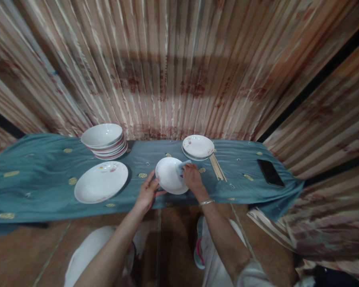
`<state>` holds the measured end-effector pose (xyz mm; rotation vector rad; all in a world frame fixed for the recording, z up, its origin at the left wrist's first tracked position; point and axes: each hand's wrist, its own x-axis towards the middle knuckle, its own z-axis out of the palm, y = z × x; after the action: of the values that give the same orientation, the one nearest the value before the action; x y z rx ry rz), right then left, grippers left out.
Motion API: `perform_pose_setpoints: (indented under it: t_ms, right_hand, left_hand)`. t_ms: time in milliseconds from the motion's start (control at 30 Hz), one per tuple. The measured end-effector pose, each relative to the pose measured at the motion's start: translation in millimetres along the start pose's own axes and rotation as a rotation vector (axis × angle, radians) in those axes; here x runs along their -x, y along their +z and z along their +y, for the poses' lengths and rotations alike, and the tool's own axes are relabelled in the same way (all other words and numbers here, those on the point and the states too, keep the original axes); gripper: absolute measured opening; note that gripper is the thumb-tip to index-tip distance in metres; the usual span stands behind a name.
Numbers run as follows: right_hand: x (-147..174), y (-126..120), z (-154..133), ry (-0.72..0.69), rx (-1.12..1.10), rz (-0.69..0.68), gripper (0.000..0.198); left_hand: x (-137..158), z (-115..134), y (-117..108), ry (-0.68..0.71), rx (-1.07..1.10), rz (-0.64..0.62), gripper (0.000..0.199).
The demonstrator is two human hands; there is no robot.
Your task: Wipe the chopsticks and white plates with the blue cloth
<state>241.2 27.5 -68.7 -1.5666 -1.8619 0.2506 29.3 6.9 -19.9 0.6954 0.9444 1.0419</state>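
A small white plate (169, 175) is held tilted above the front part of the cloth-covered table. My left hand (148, 191) grips its left rim, thumb on the upper side and fingers beneath. On the plate's right side, my right hand (192, 177) is closed on a light blue cloth (182, 165) that presses against the plate's inner face. Just behind, two or more small plates with a pink flower pattern (198, 146) are stacked. Several wooden chopsticks (217, 167) lie to the right of that stack.
Several nested white bowls (103, 137) stand at the back left. In front of them lies a large oval plate (101, 182). A black phone (270, 172) rests near the right end of the table (155, 149). Pleated curtains (173, 79) hang close behind.
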Motion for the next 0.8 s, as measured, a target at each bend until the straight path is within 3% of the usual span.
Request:
perform_pose_setpoints:
  t_ms: [233, 467, 800]
  right_hand:
    - [-6, 15, -2, 0.038, 0.129, 0.205, 0.035]
    - [-31, 15, -19, 0.081, 0.215, 0.109, 0.036]
    - [-47, 30, -28, 0.0, -0.062, 0.047, 0.041]
  left_hand:
    - [0, -2, -1, 0.019, -0.004, -0.009, 0.072]
    - [1, -4, -2, 0.028, -0.007, -0.013, 0.078]
    - [3, -5, -1, 0.039, 0.001, -0.03, 0.077]
